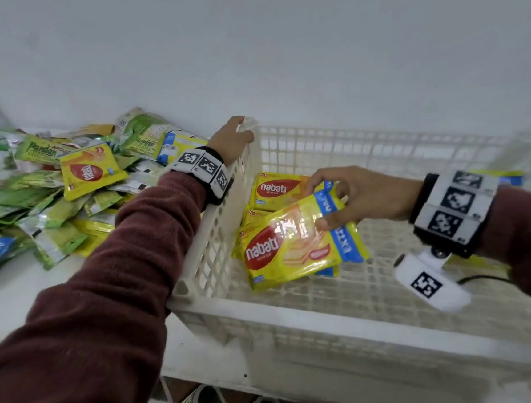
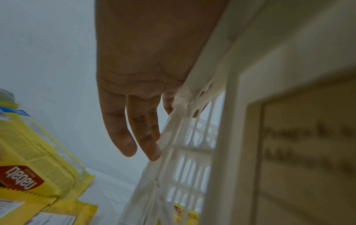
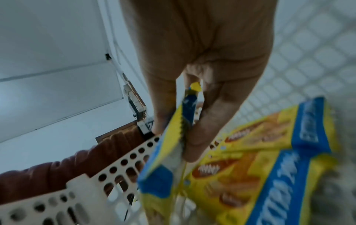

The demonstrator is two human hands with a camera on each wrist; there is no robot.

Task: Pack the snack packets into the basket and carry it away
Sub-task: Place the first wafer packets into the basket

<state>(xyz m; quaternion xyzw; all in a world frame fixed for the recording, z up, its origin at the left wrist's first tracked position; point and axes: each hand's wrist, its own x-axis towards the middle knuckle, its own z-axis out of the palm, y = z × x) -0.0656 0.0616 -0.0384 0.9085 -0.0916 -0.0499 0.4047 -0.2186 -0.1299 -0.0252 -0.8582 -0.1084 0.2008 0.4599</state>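
Right hand (image 1: 358, 198) grip pinching yellow "nabati" packet (image 1: 299, 240), basket (image 1: 397, 328)

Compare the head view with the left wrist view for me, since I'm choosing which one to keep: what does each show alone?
Head view only: the right hand pinching a yellow wafer packet inside the basket, and the green packets in the pile. Left wrist view only: the left hand's fingers lying nearly straight down the basket's outer wall. Both: that hand on the basket's rim, and yellow packets outside.
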